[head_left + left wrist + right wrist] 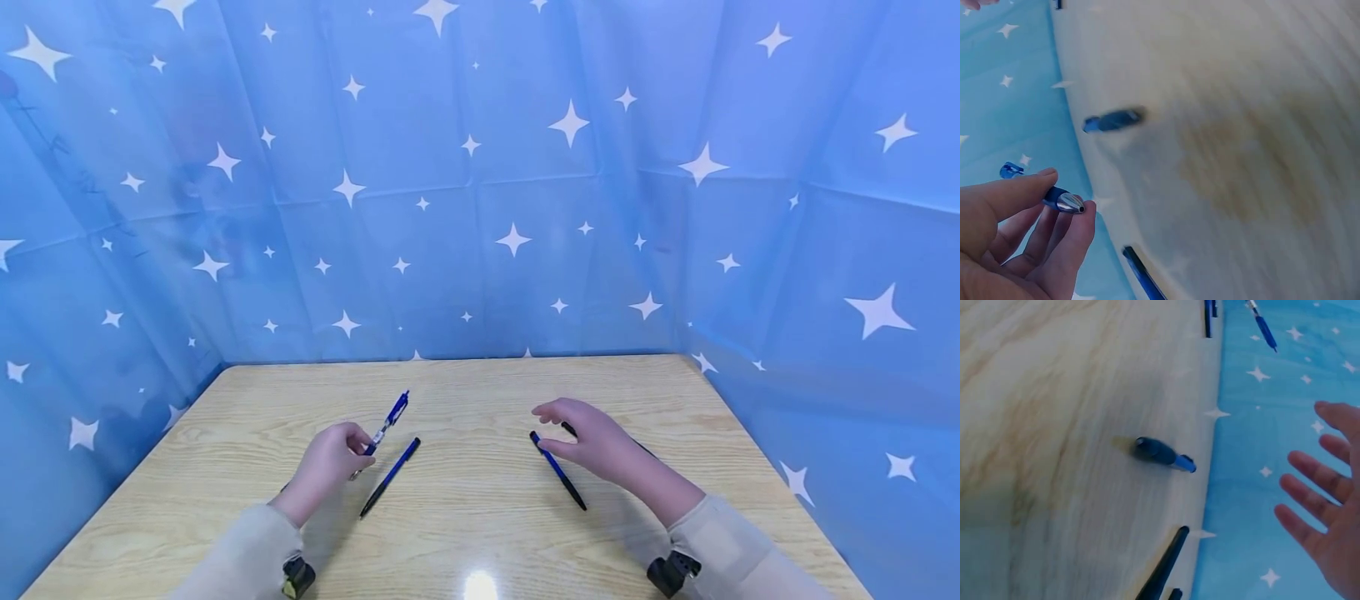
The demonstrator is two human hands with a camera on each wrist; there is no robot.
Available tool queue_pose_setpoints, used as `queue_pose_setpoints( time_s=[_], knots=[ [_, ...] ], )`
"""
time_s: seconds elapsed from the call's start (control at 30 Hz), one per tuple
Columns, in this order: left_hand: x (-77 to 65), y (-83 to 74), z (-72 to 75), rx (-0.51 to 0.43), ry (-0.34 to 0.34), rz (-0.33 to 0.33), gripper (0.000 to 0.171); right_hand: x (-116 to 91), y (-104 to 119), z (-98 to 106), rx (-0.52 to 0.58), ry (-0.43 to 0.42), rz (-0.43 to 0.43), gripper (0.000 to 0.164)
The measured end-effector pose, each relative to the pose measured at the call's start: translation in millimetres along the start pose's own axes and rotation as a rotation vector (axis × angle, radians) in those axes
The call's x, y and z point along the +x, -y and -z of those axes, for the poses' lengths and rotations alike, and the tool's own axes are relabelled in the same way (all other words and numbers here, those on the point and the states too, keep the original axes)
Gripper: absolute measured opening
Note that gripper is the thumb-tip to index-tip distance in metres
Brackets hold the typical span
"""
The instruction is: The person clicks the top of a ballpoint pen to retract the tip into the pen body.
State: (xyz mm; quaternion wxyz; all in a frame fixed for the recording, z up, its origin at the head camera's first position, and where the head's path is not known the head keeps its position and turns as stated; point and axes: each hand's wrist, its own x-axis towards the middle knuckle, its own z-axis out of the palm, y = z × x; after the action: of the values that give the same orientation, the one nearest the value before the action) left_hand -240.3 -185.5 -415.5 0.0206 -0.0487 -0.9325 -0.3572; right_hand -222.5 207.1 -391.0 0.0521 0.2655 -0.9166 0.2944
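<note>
Pale sleeves come in lowest and nearest. Behind everything hangs blue cloth, creased into folds and printed with white four-pointed stars. The table has a flat, pale wood-grain top, catching a glossy spot of light near the person. Above it, the right hand has its fingers spread apart, while the left hand pinches the blue-and-white pen between thumb and fingers — off the tabletop, slanted, its blue clip end pointing away from the person, its blue grip narrowing to a shiny silver cone. The left blue pen, slender with a black grip, lies on the wood near it. By the right hand lie the right blue pen, similarly black-gripped, and a dark pen — partly hidden behind that hand
</note>
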Motion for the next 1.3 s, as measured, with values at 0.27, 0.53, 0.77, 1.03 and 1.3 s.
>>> queue_pose_setpoints(
  time_s=[0.27,0.53,0.77,1.03,1.3],
  knots=[
    [-2.8,20.4,10.8,0.142,0.01,-0.016,0.021,-7.5,-8.9,-3.4,-0.043,0.064,-0.055,0.04],
    [-2.9,35.6,13.2,0.219,0.047,-0.001,0.017,-19.2,-16.4,0.0,-0.059,0.117,-0.039,0.041],
    [-4.3,38.9,15.6,0.268,0.083,-0.019,0.019,-27.9,-23.4,4.6,-0.073,0.152,-0.04,0.039],
    [-6.2,37.3,17.0,0.34,0.103,-0.056,0.018,-34.6,-27.2,4.0,-0.096,0.149,-0.035,0.038],
    [-8.8,37.7,19.0,0.353,0.125,-0.037,0.017,-36.0,-23.4,4.8,-0.093,0.161,-0.03,0.038]
  ],
)
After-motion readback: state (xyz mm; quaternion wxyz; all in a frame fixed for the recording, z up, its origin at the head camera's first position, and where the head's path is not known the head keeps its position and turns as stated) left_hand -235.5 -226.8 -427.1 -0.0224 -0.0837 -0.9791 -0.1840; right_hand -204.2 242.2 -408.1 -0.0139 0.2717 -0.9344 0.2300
